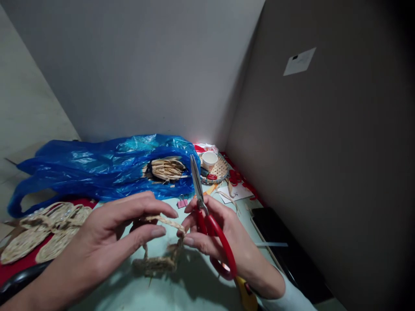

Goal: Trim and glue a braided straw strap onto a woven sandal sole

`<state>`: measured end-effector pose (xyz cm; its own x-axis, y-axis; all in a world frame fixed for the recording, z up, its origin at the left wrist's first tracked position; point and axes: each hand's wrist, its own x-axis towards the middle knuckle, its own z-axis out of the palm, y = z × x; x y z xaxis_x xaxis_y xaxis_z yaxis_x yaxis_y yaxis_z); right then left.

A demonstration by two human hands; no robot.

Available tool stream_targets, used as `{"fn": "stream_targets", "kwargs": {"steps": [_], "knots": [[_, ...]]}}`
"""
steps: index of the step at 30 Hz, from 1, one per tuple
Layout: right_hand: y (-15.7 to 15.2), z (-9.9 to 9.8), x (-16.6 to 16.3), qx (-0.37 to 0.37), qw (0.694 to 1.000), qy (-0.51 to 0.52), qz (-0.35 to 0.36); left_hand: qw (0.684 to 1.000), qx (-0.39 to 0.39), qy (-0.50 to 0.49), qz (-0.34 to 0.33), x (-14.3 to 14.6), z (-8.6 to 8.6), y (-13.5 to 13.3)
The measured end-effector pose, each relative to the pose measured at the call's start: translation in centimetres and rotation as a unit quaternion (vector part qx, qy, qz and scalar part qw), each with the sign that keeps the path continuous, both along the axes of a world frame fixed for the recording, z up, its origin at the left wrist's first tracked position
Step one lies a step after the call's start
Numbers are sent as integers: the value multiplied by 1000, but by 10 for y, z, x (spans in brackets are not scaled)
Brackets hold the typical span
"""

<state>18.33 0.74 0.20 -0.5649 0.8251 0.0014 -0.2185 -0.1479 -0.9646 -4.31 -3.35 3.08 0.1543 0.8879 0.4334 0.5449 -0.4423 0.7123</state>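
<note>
My left hand [110,233] curls around one end of a braided straw piece [167,222]. Its thumb and index fingertip stand a little apart, with the braid between them; the other fingers are mostly hidden. With thumb and fingertips, my right hand [220,233] pinches the right end of the braid. Red-handled scissors [202,207] are also in that hand, blades pointing up and closed together. Below the braid hangs a rolled straw section [155,265], joined to it by thin strands and blurred.
Behind my hands lies a blue plastic bag [97,166] with a straw bundle [165,168]. A paper cup [209,160] stands on a woven tray [222,170]. Woven straw soles [48,229] lie left, a pink binder clip [182,202] mid-table, a black device [285,250] right.
</note>
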Motion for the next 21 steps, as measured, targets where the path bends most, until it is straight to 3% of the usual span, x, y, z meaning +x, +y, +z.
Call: {"fn": "stream_targets", "kwargs": {"steps": [5, 10, 14, 17, 21], "knots": [[4, 6, -10, -9, 999, 47, 0, 996, 89, 1, -1, 6, -10, 0], [6, 6, -10, 17, 998, 46, 27, 995, 73, -65, -13, 9, -4, 3], [16, 1, 5, 157, 985, -62, -23, 993, -10, -114, 8, 3, 5, 12], [23, -3, 14, 281, 948, -143, -37, 985, -61, -163, -19, -4, 4, 21], [21, -5, 13, 389, 902, -186, -24, 973, -66, -214, -59, -9, -4, 30]]}}
